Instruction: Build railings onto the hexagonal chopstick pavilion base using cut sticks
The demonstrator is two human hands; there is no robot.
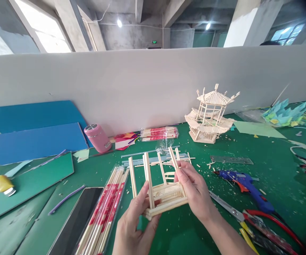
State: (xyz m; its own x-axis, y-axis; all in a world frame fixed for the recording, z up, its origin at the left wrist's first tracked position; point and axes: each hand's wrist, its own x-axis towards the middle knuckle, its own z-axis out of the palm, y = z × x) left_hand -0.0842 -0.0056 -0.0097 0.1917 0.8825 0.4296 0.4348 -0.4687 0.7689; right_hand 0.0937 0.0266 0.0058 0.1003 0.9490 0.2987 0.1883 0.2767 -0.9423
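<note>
Between both hands I hold a small wooden-stick frame [169,204], built from pale sticks, with several posts standing up from its base. My left hand [138,217] grips its near left corner, the thumb against a post. On the right side, my right hand [192,187] pinches a post and the base edge. The frame is held above the green table. Past it, a finished-looking stick pagoda [211,120] with two roof tiers stands at the back right. Some loose sticks and pale strips [131,163] lie just behind the frame.
Right of my hands lie a blue glue gun [248,187], scissors [235,212] and a clear ruler [231,160]. Packaged chopsticks [105,209] and a dark phone-like slab [75,219] are at the left. Behind stand a pink cup [97,137] and blue boards [36,141].
</note>
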